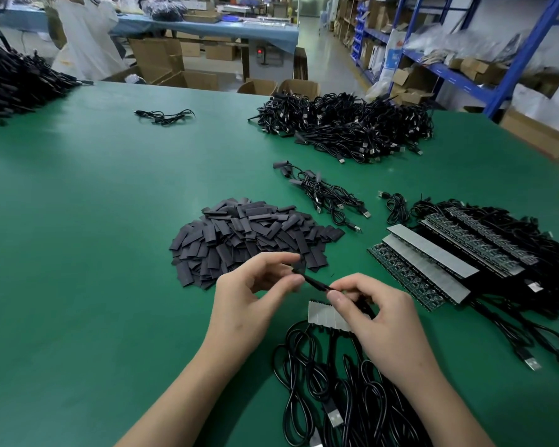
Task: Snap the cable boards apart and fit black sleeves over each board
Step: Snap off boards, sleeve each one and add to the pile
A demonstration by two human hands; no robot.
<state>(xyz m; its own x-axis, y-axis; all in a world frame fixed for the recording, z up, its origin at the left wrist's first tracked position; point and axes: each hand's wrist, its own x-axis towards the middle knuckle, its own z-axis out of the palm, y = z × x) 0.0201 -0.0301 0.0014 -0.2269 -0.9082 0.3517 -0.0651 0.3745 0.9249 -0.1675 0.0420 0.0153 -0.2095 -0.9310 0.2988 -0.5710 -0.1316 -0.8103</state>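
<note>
Mid-fit on one piece, by the look of it. Pinched at its far-left end by thumb and forefinger of the left hand and at its near-right end by thumb and forefinger of the right hand: a narrow black sleeve, held just above the green table. Both hands in tight fingertip pinches, other fingers loosely curled. Long axis on a diagonal, far-left to near-right, straight between the two pinches. Cannot tell whether a board sits inside, or how deep; too thin and dark.

Likely next: sliding along that same diagonal, left toward right. No twist needed, only keeping both ends in line. Equal reach, both hands on it.

Flat on the table directly under the right hand: a short grey strip of joined boards, with coiled black cables trailing to the near side. Some risk of snagging those on a pull.

Just beyond the left hand: loose pile of black sleeves, spares in easy reach of the left. To the right, well apart from the hands: stacked board panels, not yet snapped. Far-right of the pile: small bunch of sleeved cables, probably the drop spot, with green showing between. Further off: big cable heap. Open green to the left of the left hand; no table edge near either hand.
</note>
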